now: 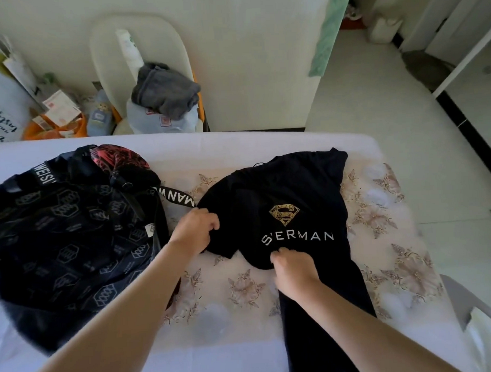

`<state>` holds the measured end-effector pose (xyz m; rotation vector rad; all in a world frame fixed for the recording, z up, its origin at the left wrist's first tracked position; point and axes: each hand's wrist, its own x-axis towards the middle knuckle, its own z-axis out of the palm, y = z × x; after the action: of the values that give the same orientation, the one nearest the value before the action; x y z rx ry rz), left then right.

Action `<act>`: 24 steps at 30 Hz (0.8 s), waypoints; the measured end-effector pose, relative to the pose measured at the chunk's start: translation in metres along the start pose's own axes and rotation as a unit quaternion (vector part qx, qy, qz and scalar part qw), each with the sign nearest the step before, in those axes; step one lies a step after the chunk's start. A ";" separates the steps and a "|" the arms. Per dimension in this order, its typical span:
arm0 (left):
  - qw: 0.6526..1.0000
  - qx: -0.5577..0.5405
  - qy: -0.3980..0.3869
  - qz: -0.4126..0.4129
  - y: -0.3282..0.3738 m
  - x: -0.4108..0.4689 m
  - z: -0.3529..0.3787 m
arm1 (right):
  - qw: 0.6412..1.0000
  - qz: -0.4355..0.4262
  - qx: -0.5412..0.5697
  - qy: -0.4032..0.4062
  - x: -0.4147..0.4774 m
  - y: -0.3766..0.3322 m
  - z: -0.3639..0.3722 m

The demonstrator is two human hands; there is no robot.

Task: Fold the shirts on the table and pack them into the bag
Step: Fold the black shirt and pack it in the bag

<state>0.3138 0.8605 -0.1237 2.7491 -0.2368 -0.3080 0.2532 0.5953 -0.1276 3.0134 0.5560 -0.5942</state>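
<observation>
A black T-shirt (303, 189) with a gold emblem and white lettering lies chest-up on the table (393, 236), its lower part running toward the near edge. My left hand (196, 232) grips the shirt's left edge, where the cloth is bunched. My right hand (293, 270) pinches a fold of the fabric just below the lettering. To the left lies a black patterned backpack (68, 242) with white lettered straps. A red-and-black garment (118, 159) sits at the backpack's top.
The table carries a white floral cloth; its right edge drops to the tiled floor (375, 103). Behind the table stands a white chair (139, 50) with a grey cloth (166, 91) on it. Boxes and an orange basket (53, 128) crowd the far left.
</observation>
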 end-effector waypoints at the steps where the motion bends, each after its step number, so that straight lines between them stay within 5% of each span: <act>1: 0.999 -0.031 0.012 0.011 0.006 -0.001 0.000 | 0.998 0.035 0.053 0.011 0.002 0.004 -0.002; 3: 0.996 -0.067 0.030 0.050 0.029 -0.006 0.009 | 0.957 0.139 0.254 0.002 0.010 0.009 -0.012; 6: 0.992 -0.061 -0.029 0.104 0.067 -0.015 0.033 | 0.800 0.227 0.553 -0.045 0.023 0.022 -0.033; 8: 0.990 -0.086 -0.028 0.110 0.081 -0.011 0.045 | 0.720 0.209 0.658 -0.071 0.020 0.030 -0.048; 10: 0.987 -0.120 0.020 0.109 0.079 -0.002 0.047 | 0.759 0.165 0.623 -0.091 0.017 0.041 -0.051; 13: 0.990 -0.076 0.051 0.109 0.062 0.010 0.032 | 0.896 0.117 0.388 -0.183 0.008 0.060 -0.049; 16: 0.987 0.007 0.089 0.130 0.043 0.012 0.001 | 0.910 0.117 0.302 -0.260 -0.001 0.062 -0.055; 18: 0.990 0.105 0.022 0.093 0.030 0.008 -0.016 | 0.887 0.106 0.350 -0.282 -0.006 0.048 -0.059; 19: 0.981 0.183 -0.030 0.064 0.025 0.006 -0.020 | 0.853 0.093 0.405 -0.314 -0.007 0.039 -0.058; 22: 0.935 0.336 -0.116 -0.011 0.020 -0.004 -0.021 | 0.668 0.047 0.626 -0.400 -0.010 0.006 -0.052; 24: 0.949 0.301 -0.086 -0.027 0.030 -0.011 -0.017 | 0.617 0.027 0.695 -0.367 -0.012 0.000 -0.048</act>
<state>0.3034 0.8408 -0.0945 3.3375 -0.3507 -0.5731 0.2607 0.5951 -0.0785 2.9523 -0.2881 -3.2696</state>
